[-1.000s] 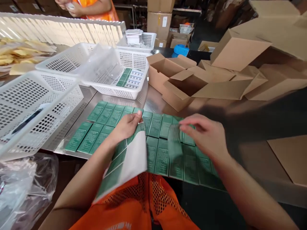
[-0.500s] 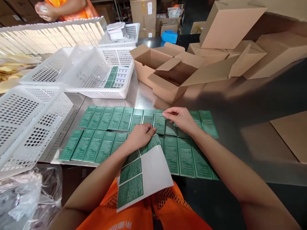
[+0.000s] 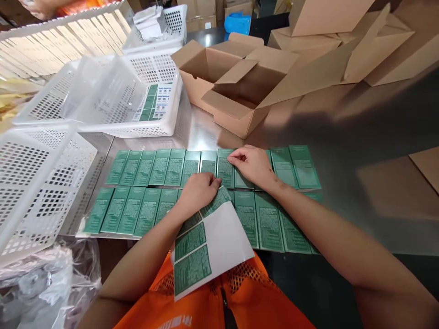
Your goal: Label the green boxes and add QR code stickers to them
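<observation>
Two rows of flat green boxes (image 3: 159,167) lie side by side on the steel table. My left hand (image 3: 199,192) is closed on the top of a sticker sheet (image 3: 229,228), which hangs down over my orange vest. Green printed stickers remain along its left side and top; the rest is bare white backing. My right hand (image 3: 252,167) is pinched at the upper right of a back-row box (image 3: 225,169) that bears a printed label. Whether anything thin is between those fingertips cannot be made out. Several boxes lie hidden under my hands and forearms.
White perforated baskets (image 3: 137,130) stand to the left, one with printed sticker sheets (image 3: 154,103) inside. Opened cardboard boxes (image 3: 236,123) sit behind the rows, with more cartons (image 3: 325,18) at back right. Clear plastic bags (image 3: 44,283) fill the lower left. Another person's arm shows at top left.
The camera view has shifted slightly. My right hand's fingers have drawn closer together and moved a little left over the box. My left hand still grips the sheet.
</observation>
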A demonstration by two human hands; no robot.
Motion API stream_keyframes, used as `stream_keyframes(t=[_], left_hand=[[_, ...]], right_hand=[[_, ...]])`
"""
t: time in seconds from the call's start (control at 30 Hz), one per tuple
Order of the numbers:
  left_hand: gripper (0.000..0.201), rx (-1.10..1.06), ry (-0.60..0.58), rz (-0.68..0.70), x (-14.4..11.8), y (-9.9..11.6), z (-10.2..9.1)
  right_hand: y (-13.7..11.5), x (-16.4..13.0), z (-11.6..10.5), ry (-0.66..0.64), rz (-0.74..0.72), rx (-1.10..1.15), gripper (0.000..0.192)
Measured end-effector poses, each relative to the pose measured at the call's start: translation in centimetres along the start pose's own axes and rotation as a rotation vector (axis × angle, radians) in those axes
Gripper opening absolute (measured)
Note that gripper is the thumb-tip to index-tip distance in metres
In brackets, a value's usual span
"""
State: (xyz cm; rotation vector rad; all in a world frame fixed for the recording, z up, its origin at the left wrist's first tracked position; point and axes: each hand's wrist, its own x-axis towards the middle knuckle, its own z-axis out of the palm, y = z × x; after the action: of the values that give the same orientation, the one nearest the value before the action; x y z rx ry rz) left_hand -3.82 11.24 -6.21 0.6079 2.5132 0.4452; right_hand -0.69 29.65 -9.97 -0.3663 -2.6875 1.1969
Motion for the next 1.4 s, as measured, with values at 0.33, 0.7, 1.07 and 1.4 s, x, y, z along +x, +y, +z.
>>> stream_keyframes(t=[0.33, 0.7, 1.07, 1.4], left_hand=[[0.029, 0.135, 0.005, 0.001, 0.2, 0.3, 0.3], [0.031, -0.163, 0.831, -0.025, -2.6, -1.7, -2.7], [0.046, -0.579, 0.781, 0.17, -2.7, -2.0, -2.5], [0.032, -0.809, 0.354, 0.12, -2.9, -2.7, -3.8]], right_hand=[[0.4, -0.8, 1.0, 0.148, -0.059, -0.012, 0.052], [-4.2, -4.0, -2.5, -0.255, -0.039, 0.357, 0.045], [-8.1, -5.6, -1.8, 0.033, -0.111, 0.16, 0.021], [-7.6, -6.0, -0.8, 0.334, -1.003, -0.435, 0.022]])
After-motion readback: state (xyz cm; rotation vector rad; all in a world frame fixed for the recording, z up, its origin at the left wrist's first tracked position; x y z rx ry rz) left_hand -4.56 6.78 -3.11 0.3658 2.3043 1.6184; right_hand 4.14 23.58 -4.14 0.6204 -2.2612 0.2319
